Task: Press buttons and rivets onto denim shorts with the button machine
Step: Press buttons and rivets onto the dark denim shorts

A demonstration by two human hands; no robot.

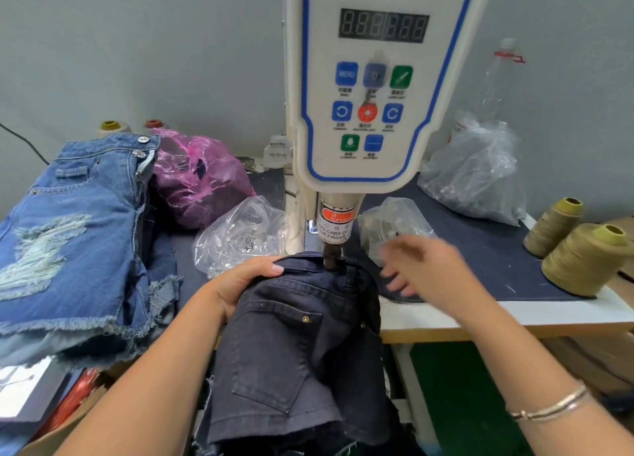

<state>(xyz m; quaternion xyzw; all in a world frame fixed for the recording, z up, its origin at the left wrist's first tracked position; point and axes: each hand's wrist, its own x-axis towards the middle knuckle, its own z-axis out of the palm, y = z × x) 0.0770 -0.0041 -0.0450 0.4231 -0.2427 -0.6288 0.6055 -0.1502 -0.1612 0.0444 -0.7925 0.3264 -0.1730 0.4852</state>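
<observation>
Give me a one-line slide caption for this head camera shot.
Left hand holds dark denim shorts under the button machine punch while the blurred right hand hovers beside it.

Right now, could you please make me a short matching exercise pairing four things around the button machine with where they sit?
Things:
1. dark shorts
2. blue ripped shorts
3. pink bag
4. olive thread cones

Places:
A. far right on the table
B. stacked at the left
C. under the machine's press head
D. behind the blue stack, left of the machine

Pairs: 1-C, 2-B, 3-D, 4-A
</observation>
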